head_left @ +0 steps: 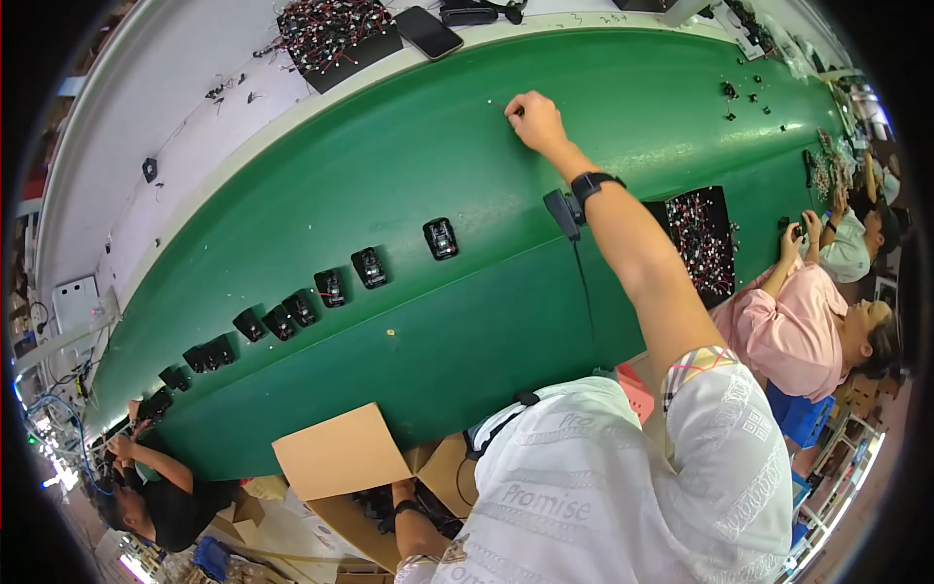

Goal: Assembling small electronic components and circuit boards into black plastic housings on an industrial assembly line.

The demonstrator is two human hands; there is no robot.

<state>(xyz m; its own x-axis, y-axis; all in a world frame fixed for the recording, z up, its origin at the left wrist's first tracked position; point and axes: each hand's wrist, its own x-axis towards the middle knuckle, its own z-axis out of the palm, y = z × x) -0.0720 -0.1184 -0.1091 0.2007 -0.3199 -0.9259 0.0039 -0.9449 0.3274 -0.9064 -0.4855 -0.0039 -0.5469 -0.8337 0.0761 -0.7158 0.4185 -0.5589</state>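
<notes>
My right hand (537, 122) is stretched out over the far part of the green work surface, its fingers curled in a pinch. A small dark bit shows at the fingertips, too small to name. A black strap (595, 185) circles that wrist, and a black device with a cable hangs beside it. Down at the lower edge, my left hand (402, 490) reaches into an open cardboard box (341, 457) with black parts inside; its fingers are hidden. A black car-shaped plastic body (441, 238) lies on the green surface, closest to me in a row of several similar pieces running left.
Small wired parts are heaped on a black tray (702, 243) at right, with another heap (331, 34) at the far edge beside a phone (428, 32). Two people sit at right, one in a pink top (788, 331). Another person in black (175, 506) works at lower left.
</notes>
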